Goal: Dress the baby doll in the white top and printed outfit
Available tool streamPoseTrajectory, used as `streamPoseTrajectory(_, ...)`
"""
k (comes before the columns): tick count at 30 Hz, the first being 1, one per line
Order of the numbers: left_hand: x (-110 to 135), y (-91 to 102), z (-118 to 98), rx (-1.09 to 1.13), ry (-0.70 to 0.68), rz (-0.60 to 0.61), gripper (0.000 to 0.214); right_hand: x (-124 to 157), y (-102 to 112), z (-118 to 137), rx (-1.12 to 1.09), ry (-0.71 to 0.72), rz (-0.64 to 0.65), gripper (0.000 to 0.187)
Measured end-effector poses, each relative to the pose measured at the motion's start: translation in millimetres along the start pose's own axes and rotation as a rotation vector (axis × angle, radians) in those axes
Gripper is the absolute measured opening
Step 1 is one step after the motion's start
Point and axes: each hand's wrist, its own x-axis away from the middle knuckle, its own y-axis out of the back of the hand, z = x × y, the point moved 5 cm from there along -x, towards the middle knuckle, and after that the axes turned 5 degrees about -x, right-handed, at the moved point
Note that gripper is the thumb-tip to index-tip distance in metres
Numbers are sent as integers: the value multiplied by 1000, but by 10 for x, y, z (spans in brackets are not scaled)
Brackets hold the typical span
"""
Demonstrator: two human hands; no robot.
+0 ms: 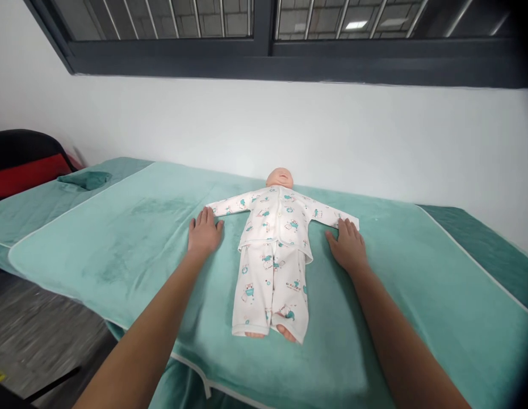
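Note:
A baby doll (280, 178) lies on its back on a teal towel (119, 250), arms spread wide. It wears a white printed shirt (277, 218) and matching trousers (270, 289), with bare toes showing at the bottom. My left hand (203, 233) rests flat on the towel, fingers stretched out, fingertips at the end of the doll's sleeve on that side. My right hand (348, 244) lies flat too, fingers at the cuff of the other sleeve. Neither hand holds anything.
The towel covers a padded table (481, 238) against a white wall under a dark-framed window (264, 51). A small folded teal cloth (86, 179) lies at the far left. A black and red chair (21, 162) stands left of the table. Grey floor lies below left.

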Motion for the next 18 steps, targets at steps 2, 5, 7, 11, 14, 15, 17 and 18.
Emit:
streamPoseTrajectory(2,116,32,-14,-6,7,-16,66,152,23,70,-3,39,4,67)
streamPoseTrajectory(5,323,104,-51,13,19,-31,62,457,55,194,-28,125,19,63)
streamPoseTrajectory(7,502,164,-87,88,43,-28,57,706,94,288,-78,178,23,60)
streamPoseTrajectory(11,997,289,-249,444,50,-1,49,1135,171,504,-236,267,28,52)
streamPoseTrajectory(14,1410,352,-395,873,98,102,49,1160,188,614,-329,194,20,48)
streamPoseTrajectory(15,1535,373,-422,1009,158,124,49,1107,186,631,-358,135,14,48)
streamPoseTrajectory(17,1752,431,-458,1208,264,145,49,973,172,666,-402,32,22,47)
streamPoseTrajectory(18,1843,467,-472,1273,290,152,48,915,166,693,-407,10,34,44)
